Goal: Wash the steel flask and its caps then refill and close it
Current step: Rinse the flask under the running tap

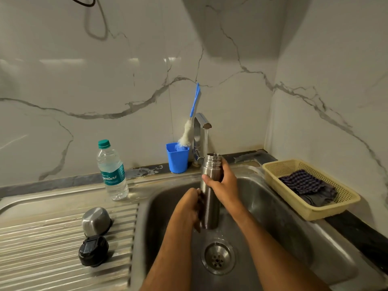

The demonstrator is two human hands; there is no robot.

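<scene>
The steel flask (210, 198) stands upright over the sink basin (277, 208), its open mouth under the tap (202, 124), from which a thin stream of water runs. My right hand (223, 183) grips the flask's upper part. Lower down, my left hand (190, 206) wraps round its left side. On the ribbed draining board (52, 244) to the left lie the steel outer cap (96, 221), mouth down, and the black inner cap (93, 250).
A plastic water bottle (112, 171) stands on the counter behind the draining board. A blue cup (177, 157) with a bottle brush (190, 127) sits beside the tap. A cream basket (310, 187) with a checked cloth rests at the right. The drain (218, 256) lies below the flask.
</scene>
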